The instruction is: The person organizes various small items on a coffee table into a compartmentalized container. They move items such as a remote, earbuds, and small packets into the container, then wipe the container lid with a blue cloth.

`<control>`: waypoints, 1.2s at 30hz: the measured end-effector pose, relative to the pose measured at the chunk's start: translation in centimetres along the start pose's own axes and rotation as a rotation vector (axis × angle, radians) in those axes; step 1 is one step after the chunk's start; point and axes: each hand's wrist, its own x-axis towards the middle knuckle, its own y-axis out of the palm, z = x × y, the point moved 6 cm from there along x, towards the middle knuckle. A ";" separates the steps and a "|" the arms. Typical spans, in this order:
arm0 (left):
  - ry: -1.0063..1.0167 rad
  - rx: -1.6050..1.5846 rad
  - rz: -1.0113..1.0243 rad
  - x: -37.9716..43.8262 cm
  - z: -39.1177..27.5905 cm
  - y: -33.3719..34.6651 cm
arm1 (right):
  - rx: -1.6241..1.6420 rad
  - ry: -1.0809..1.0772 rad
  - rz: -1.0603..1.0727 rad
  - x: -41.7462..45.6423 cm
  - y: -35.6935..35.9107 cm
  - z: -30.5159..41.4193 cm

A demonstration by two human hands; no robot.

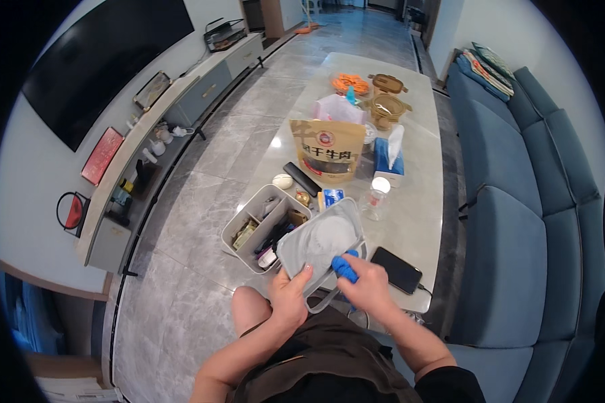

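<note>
Tilted over my lap is a translucent plastic lid (327, 234) with a handle loop at its near side. My left hand (290, 297) grips its near left edge, thumb on top. In my right hand (368, 282) is a bunched blue cloth (344, 268), pressed against the lid's right side. A divided storage box (229, 247) stands open just left of the lid, partly hidden by it, with small packets, dark items and a white object in its compartments.
Around the box on the table (408, 211) are a black case (302, 179), a white ball-like object (283, 181), a snack pouch (327, 151), a lidded jar (374, 201), a tissue pack (387, 161) and a cabled phone (397, 269). A blue sofa (499, 262) runs along the right.
</note>
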 end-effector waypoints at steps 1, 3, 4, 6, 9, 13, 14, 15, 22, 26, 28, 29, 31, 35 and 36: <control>0.003 -0.011 -0.015 0.2 0.1 0.2 | 0.009 -0.024 -0.052 -0.5 0.3 1.1; 0.101 -0.020 0.015 0.6 0.4 0.4 | 0.062 -0.128 -0.164 -1.0 0.5 1.5; 0.118 -0.046 0.000 0.6 0.4 0.9 | 0.034 -0.154 -0.147 -1.2 0.5 2.3; 0.148 -0.052 -0.012 1.4 0.5 1.9 | -0.036 -0.275 -0.154 -2.3 0.7 4.8; 0.114 -0.081 0.052 1.1 -0.2 2.8 | -0.044 -0.351 -0.143 -2.7 -0.3 6.7; 0.110 -0.150 0.082 1.3 0.2 1.6 | -0.261 -0.391 -0.222 -1.4 -1.9 2.9; 0.093 -0.097 -0.007 1.7 0.8 0.2 | -0.303 -0.331 -0.283 -0.9 -2.4 0.9; 0.093 -0.123 0.005 1.8 0.5 0.2 | -0.302 -0.248 -0.347 -0.3 -3.3 -1.5; 0.161 -0.096 -0.010 1.5 -0.6 1.0 | -0.101 -0.033 -0.338 1.4 -3.5 -1.7; 0.212 -0.061 -0.052 1.2 -0.6 1.1 | -0.133 -0.095 -0.261 0.0 -0.6 1.4; 0.247 -0.097 -0.063 0.9 -0.8 1.3 | -0.080 -0.089 -0.287 -0.4 -0.5 2.3; 0.270 -0.107 -0.071 0.9 -0.6 1.6 | -0.053 -0.085 -0.301 -0.6 -0.5 2.7; 0.300 -0.002 -0.100 0.9 -1.0 2.1 | -0.051 -0.179 -0.236 -1.9 0.6 4.1; 0.292 0.146 -0.041 1.9 -1.4 2.2 | 0.318 -0.080 -0.071 -2.9 1.1 4.8; 0.258 0.092 -0.024 1.9 -1.1 2.1 | 0.555 0.080 0.107 -2.9 1.6 3.5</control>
